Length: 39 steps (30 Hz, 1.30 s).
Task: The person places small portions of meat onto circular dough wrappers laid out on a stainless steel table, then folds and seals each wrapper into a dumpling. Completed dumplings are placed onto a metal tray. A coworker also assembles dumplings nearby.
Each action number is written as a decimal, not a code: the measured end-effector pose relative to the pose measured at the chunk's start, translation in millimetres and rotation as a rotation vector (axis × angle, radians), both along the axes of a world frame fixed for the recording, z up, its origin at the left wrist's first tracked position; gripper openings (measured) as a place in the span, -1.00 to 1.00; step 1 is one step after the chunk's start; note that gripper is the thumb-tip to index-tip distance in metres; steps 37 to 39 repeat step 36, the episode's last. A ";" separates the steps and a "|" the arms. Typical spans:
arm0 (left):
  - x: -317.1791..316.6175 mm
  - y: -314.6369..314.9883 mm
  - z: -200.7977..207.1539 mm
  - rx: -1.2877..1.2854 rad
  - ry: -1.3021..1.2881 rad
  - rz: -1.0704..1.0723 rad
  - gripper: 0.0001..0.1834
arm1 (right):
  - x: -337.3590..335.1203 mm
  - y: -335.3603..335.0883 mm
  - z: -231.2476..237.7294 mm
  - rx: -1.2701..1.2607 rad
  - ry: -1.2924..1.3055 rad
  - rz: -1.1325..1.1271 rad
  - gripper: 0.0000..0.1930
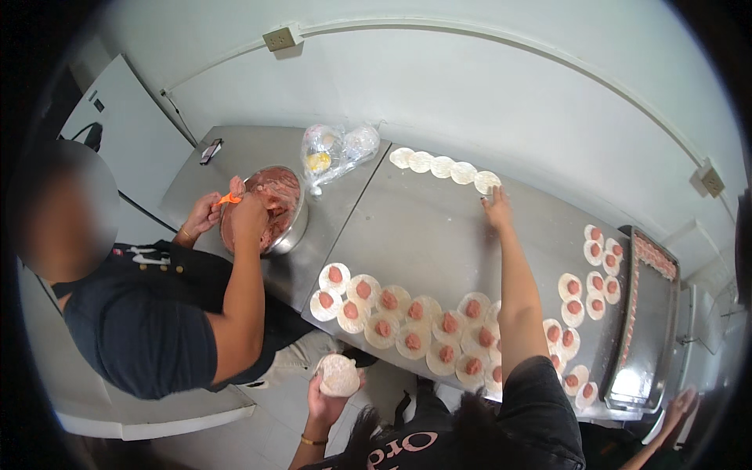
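My left hand [323, 405] holds a stack of round, floury dumpling wrappers [339, 376] low in front of me, off the table's edge. Stretched far across the steel table, my right hand [497, 210] has its fingers apart, with the tips at the near edge of a bare wrapper [486, 182]. That wrapper ends a row of several overlapping bare wrappers [441, 167] along the table's far side. Closer to me, wrappers topped with pink minced meat [413, 341] lie in rows, partly hidden by my right arm.
On the left, a co-worker [157, 321] handles an orange tool [229, 199] over a steel bowl of minced meat [287, 227]. Behind it lies a clear plastic bag [337, 153]. More topped wrappers [573, 300] and a metal tray [638, 368] are at right, near another person's hand [680, 409].
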<state>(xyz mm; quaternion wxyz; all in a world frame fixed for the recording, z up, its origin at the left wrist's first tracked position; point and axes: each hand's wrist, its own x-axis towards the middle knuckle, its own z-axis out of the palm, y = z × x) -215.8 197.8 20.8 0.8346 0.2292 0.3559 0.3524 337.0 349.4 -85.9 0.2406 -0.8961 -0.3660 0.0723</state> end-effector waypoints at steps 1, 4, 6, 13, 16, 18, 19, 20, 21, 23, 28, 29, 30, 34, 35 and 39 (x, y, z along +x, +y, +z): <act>-2.9 0.2 0.6 -0.016 0.035 0.027 -0.38 | 6.5 9.0 -6.6 -0.046 0.027 -0.001 -0.36; -6.5 3.3 -1.8 -0.068 0.079 0.072 -0.38 | 15.2 26.0 -20.4 -0.146 0.044 0.007 -0.38; -6.3 4.8 -3.8 -0.098 0.074 0.081 -0.40 | 16.3 28.9 -25.5 -0.153 0.004 0.031 -0.38; 16.1 19.7 -10.1 -0.064 -0.033 -0.024 -0.41 | 23.4 27.2 -14.7 -0.161 0.065 0.068 -0.38; 28.3 25.2 -2.7 -0.006 -0.093 -0.083 -0.39 | -0.2 18.3 7.0 0.119 0.082 0.043 -0.43; 36.5 32.4 0.1 0.053 -0.103 -0.128 -0.38 | -36.3 6.6 36.4 0.348 0.061 0.086 -0.48; 43.2 36.0 -1.0 0.086 -0.123 -0.113 -0.38 | -66.7 -3.5 50.2 0.440 0.179 0.220 -0.53; 50.8 40.5 -2.6 0.121 -0.109 -0.095 -0.40 | -106.2 -17.0 62.0 0.473 0.331 0.318 -0.58; 57.8 45.2 -4.0 0.121 -0.142 -0.092 -0.41 | -148.2 -33.4 73.7 0.496 0.465 0.507 -0.60; 67.3 50.8 -2.0 0.189 -0.099 -0.153 -0.40 | -228.0 -73.3 97.7 0.528 0.755 0.807 -0.65; 99.0 50.7 14.9 0.204 -0.179 -0.014 -0.48 | -314.9 -123.8 146.0 0.498 0.978 0.759 -0.78; 100.6 50.4 17.4 0.209 -0.148 -0.066 -0.48 | -318.4 -127.9 149.0 0.433 1.017 0.634 -0.80; 100.8 50.6 18.9 0.238 -0.179 -0.111 -0.48 | -318.5 -134.9 150.7 0.489 1.227 0.582 -0.83; 100.4 40.1 17.2 0.290 -0.197 -0.161 -0.46 | -312.0 -151.0 140.6 0.453 1.340 0.539 -0.87; 100.7 37.2 15.3 0.285 -0.165 -0.163 -0.44 | -309.4 -152.5 134.5 0.406 1.359 0.510 -0.87; 101.9 35.0 13.4 0.251 -0.186 -0.150 -0.42 | -305.9 -152.3 128.2 0.341 1.360 0.472 -0.87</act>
